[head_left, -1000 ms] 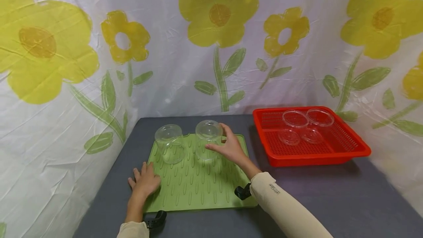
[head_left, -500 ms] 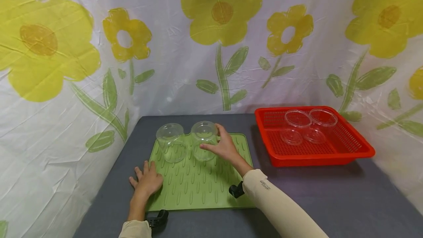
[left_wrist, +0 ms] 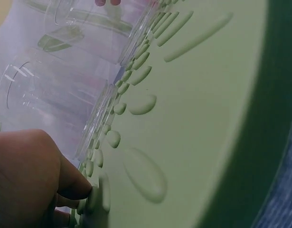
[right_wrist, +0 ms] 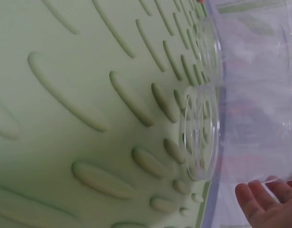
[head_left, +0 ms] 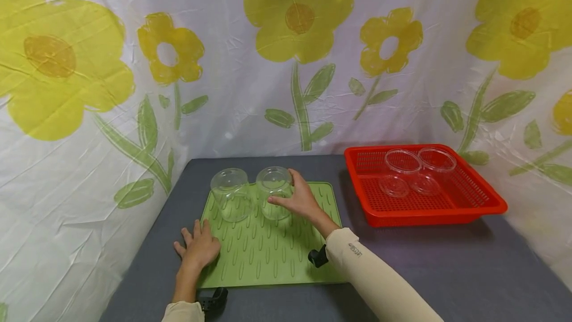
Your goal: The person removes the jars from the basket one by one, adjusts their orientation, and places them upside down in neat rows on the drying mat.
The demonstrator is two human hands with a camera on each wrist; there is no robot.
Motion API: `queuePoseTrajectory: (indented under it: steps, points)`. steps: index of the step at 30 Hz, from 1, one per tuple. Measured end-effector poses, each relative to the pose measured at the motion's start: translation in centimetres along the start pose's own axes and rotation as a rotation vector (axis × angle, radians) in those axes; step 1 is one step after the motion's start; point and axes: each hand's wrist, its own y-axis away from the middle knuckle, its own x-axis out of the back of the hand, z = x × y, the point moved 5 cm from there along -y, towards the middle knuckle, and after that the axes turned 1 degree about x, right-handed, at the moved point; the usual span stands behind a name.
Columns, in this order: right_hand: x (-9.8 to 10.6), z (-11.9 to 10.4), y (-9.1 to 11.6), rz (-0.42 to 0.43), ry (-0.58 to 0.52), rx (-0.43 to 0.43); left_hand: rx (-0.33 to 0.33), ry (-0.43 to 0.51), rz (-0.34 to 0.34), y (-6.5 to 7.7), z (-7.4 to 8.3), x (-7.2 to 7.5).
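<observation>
Two clear plastic jars stand upside down, threaded rims downward, near the back of a green ridged mat (head_left: 268,257). My right hand (head_left: 298,198) holds the right jar (head_left: 270,188), thumb across its front and fingers round its right side. In the right wrist view the fingers (right_wrist: 267,202) touch the wall of that jar (right_wrist: 255,133). The left jar (head_left: 230,195) stands close beside it, untouched. My left hand (head_left: 199,246) rests on the mat's left edge with its fingers spread. The left wrist view shows this hand (left_wrist: 27,175) low, near the left jar (left_wrist: 51,104).
A red perforated basket (head_left: 424,215) stands to the right on the dark grey table (head_left: 402,262). Clear round containers (head_left: 403,161) sit inside it, their rims showing. A white curtain (head_left: 223,113) with yellow flowers hangs behind and along the sides.
My right hand has shifted the right jar leftward, closer to the left jar. The left hand has stayed on the mat's edge.
</observation>
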Motion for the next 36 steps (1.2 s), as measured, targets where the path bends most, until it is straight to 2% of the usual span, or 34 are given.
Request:
queuePoseTrajectory:
  steps: [8,16,19,29,33,36]
  points:
    - [0.2,0.2,0.2,-0.023,0.004,0.006,-0.001,0.011,-0.004,0.0,-0.3,-0.2]
    - [1.7,0.3,1.2,0.016,-0.019,0.017,-0.018,0.007,-0.001,0.1,-0.4,-0.2]
    - [2.8,0.2,1.6,0.036,-0.023,0.046,-0.023,0.016,0.001,0.0,-0.3,-0.2]
    - [7.4,-0.4,2.6,0.145,-0.009,0.235,-0.014,-0.004,-0.013,-0.2,-0.6,-0.3]
    - [9.7,-0.2,2.7,0.200,0.006,0.258,-0.018,0.004,-0.021,-0.2,-0.4,-0.3]
    - [11.3,0.2,2.7,0.229,0.018,0.237,-0.021,0.009,-0.023,-0.2,-0.3,-0.3]
